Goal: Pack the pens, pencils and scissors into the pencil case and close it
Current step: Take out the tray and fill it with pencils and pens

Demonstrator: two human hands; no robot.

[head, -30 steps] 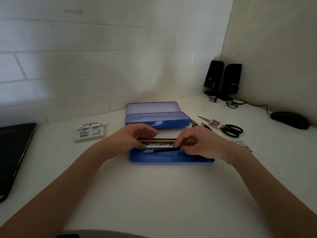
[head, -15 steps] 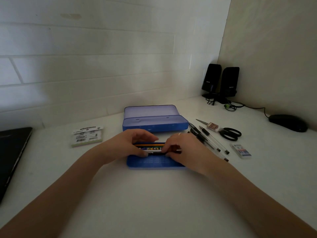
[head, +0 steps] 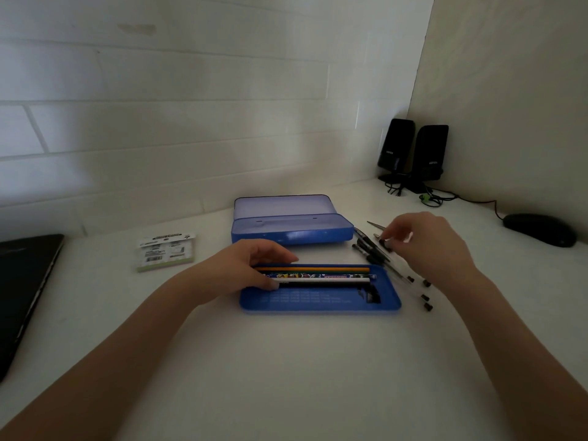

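A white desk (head: 286, 377) fills the near and middle ground, running back to a pale tiled wall. At the far left edge lies a dark laptop (head: 22, 291), closed flat. Both bare forearms reach in from the near corners and converge toward the middle of the desk.

The blue pencil case is in two parts. Its deep half (head: 291, 229) sits farther back with the hinged lid open and leaning away; the shallow blue tray (head: 318, 302) lies nearer, just in front of it. Several pencils (head: 318, 276) lie side by side along the tray's far edge, running left to right.

The left hand (head: 251, 268) rests palm-down over the tray's left end, thumb and fingers curled around the pencil ends, pinning them lightly rather than lifting.

The right hand (head: 426, 246) hovers to the right of the tray, wrist bent, fingers drawn together and pointing down at a cluster of black pens (head: 374, 249) lying on the desk between the two case parts and the hand. The fingertips touch or nearly touch a pen end; whether they have actually gripped it cannot be told.

Far right stand two black speakers (head: 413, 154), and a dark mouse (head: 541, 230) lies nearer. A small labelled packet (head: 165, 251) lies left of the case. Metal scissor tips (head: 375, 225) peek out behind the right hand.
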